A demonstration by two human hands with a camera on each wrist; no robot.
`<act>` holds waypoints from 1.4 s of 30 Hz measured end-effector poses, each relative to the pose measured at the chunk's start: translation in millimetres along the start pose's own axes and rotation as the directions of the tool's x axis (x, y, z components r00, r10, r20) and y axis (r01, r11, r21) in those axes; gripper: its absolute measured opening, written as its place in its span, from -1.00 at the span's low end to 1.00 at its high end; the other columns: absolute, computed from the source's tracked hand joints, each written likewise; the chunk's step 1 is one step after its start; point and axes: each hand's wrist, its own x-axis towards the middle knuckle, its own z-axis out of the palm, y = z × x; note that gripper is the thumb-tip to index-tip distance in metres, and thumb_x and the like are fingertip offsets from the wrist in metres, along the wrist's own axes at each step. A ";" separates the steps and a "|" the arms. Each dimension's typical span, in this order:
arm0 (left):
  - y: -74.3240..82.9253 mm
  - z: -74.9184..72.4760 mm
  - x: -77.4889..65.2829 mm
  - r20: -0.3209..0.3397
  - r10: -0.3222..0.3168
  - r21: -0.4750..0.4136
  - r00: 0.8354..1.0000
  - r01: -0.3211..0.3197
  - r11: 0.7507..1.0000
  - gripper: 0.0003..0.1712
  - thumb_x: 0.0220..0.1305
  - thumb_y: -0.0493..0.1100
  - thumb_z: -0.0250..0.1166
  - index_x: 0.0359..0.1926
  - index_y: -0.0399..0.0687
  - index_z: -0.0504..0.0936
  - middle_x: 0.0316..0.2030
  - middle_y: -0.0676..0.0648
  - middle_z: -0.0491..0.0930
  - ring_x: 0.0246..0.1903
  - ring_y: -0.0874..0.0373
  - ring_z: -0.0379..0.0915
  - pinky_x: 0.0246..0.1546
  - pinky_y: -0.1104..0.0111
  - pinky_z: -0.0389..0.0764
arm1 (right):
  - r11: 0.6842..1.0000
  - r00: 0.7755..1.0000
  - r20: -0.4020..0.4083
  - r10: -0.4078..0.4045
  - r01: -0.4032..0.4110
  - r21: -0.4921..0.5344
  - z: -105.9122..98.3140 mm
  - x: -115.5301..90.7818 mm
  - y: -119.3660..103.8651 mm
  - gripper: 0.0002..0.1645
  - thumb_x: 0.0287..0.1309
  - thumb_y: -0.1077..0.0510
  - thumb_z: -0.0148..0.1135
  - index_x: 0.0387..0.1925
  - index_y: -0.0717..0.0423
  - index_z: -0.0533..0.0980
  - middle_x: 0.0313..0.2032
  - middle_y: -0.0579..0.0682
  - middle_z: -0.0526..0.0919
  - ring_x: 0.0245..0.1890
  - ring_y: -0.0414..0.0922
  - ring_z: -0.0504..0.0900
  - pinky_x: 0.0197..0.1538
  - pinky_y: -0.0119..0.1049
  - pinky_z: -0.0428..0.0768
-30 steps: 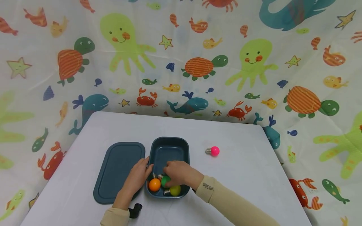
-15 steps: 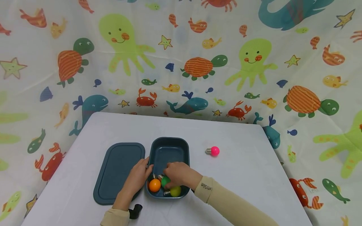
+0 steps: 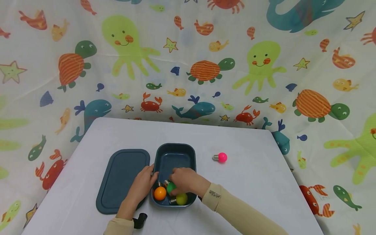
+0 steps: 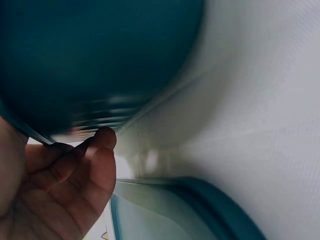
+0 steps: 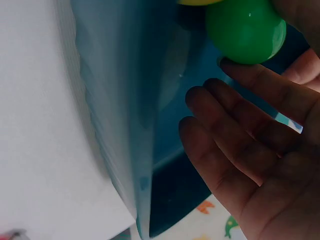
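A dark blue open box (image 3: 175, 158) holds three toy light bulbs at its near end: an orange bulb (image 3: 160, 193), a green bulb (image 3: 171, 188) and a yellow-green bulb (image 3: 181, 198). My right hand (image 3: 187, 180) reaches inside and pinches the green bulb between thumb and index finger; its other fingers stay apart from it in the right wrist view. My left hand (image 3: 142, 181) grips the box's left wall, thumb at the rim and fingers against the ribbed outside (image 4: 111, 112). A pink bulb (image 3: 222, 157) lies on the table to the right.
Left of the box lies its flat dark blue lid (image 3: 124, 176), partly under my left forearm. A small black object (image 3: 140, 221) shows beside the left cuff. The white table (image 3: 235, 186) ends at a sea-animal curtain (image 3: 188, 49).
The view shifts slightly. Both hands keep their places on the box and the green bulb, and the bulbs stay where they were.
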 end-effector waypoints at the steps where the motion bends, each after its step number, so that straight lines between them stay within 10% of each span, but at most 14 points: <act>1: -0.2 0.1 0.0 -0.001 -0.001 0.000 1.000 0.001 1.000 -0.45 0.29 -0.08 0.12 0.19 -0.35 0.38 -0.19 -0.12 0.52 -0.29 0.11 0.45 -0.23 0.20 0.54 | 1.000 1.000 -0.005 0.004 -0.004 0.002 -1.2 -0.2 0.3 -0.41 -0.10 -0.40 0.22 -0.13 -0.14 0.60 -0.26 -0.13 0.58 -0.44 -0.27 0.45 -0.34 -0.45 0.53; 18: -0.3 0.5 1.0 0.012 0.003 -0.007 1.000 -0.003 1.000 -0.45 0.30 -0.07 0.11 0.19 -0.36 0.37 -0.19 -0.12 0.52 -0.29 0.11 0.44 -0.23 0.21 0.54 | 0.993 0.988 -0.134 0.072 -0.058 0.107 -28.1 -12.9 22.6 -0.43 -0.06 -0.36 0.22 -0.14 -0.07 0.57 -0.27 -0.11 0.52 -0.43 -0.26 0.42 -0.40 -0.50 0.47; 42: -0.5 0.4 -0.1 0.011 0.025 0.007 1.000 -0.025 1.000 -0.45 0.31 -0.08 0.09 0.20 -0.38 0.35 -0.26 -0.12 0.50 -0.39 0.13 0.35 -0.37 0.32 0.46 | 0.934 0.906 -0.289 0.308 -0.230 0.273 -42.4 -69.3 88.6 -0.49 -0.08 -0.23 0.33 -0.21 0.04 0.56 -0.15 -0.04 0.56 -0.29 -0.20 0.53 -0.20 -0.36 0.58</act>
